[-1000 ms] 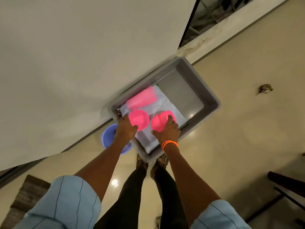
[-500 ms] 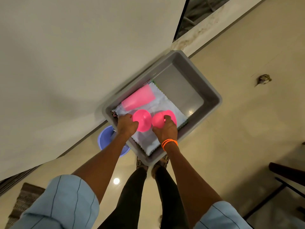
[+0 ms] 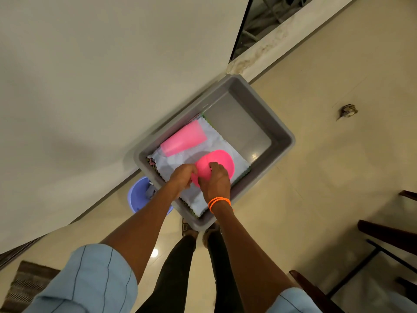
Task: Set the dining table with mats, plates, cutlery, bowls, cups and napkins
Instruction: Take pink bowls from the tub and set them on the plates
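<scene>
Bowls (image 3: 216, 162), pink, held over the grey tub's (image 3: 282, 132) 6 o'clock end, left hand (image 3: 184, 176) and right hand (image 3: 215, 180) both curled on them; best nest them squarely, lift clear of pink cup (image 3: 184, 138) at 11 o'clock

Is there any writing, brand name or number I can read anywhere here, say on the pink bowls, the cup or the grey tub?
None: no readable text shows on anything in view.
The pink bowls, pink cup, grey tub, white cloth and blue bowl all show plain surfaces.
</scene>
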